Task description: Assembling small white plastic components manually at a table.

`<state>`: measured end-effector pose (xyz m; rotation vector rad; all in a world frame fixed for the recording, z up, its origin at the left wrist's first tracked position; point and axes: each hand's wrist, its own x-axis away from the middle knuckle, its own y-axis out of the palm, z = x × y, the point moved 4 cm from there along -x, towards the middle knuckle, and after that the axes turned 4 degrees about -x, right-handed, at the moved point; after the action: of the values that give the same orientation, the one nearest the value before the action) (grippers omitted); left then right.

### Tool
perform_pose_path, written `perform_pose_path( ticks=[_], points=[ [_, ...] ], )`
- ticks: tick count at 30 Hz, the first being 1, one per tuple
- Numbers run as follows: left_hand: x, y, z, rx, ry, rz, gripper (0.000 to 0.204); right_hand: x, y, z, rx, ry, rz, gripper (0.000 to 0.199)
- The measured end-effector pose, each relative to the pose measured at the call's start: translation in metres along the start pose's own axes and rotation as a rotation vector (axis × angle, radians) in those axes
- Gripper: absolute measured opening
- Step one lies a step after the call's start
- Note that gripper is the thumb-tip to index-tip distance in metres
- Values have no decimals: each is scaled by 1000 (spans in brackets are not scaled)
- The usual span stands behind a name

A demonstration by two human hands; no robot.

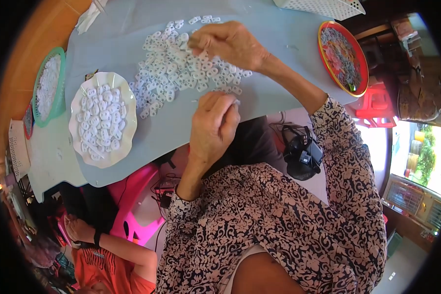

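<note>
My left hand (213,125) is closed in front of the pile, near the table's front edge. A small white plastic piece (237,102) pokes out by its thumb and finger. Over the far right part of the pile, my right hand (230,45) has its fingers curled together; what they hold, if anything, is hidden. The loose pile (174,71) is of small white plastic pieces with dark round marks or holes. To its left stands a cream plate with a wavy rim (77,134), heaped with similar white pieces (103,117), some with dark printing.
On the pale blue table (279,44), a green basket (62,88) of white bits stands far left. A red-rimmed round tray (365,63) is at the right, a white perforated basket (328,6) at the back. A person in orange (112,264) sits lower left beside a pink chair (132,206).
</note>
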<state>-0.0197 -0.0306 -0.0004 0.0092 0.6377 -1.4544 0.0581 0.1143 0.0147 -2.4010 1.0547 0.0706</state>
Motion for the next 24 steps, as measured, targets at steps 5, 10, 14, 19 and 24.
perform_pose_path(
  ticks=[5,10,14,19,24],
  points=[
    [-1,-7,-4,31,-51,63,10,16,-13,-6,-105,131,85,33],
    [-2,-10,-14,365,-291,152,12,40,-24,-1,-106,25,261,34],
    [-3,-22,-23,187,-413,214,16,57,-8,-1,-383,141,190,21],
    [-17,-24,-22,138,-439,260,17,64,-9,10,-348,101,174,21],
    [-18,-20,-19,66,-433,213,19,66,-14,16,-394,184,197,20]
  ],
)
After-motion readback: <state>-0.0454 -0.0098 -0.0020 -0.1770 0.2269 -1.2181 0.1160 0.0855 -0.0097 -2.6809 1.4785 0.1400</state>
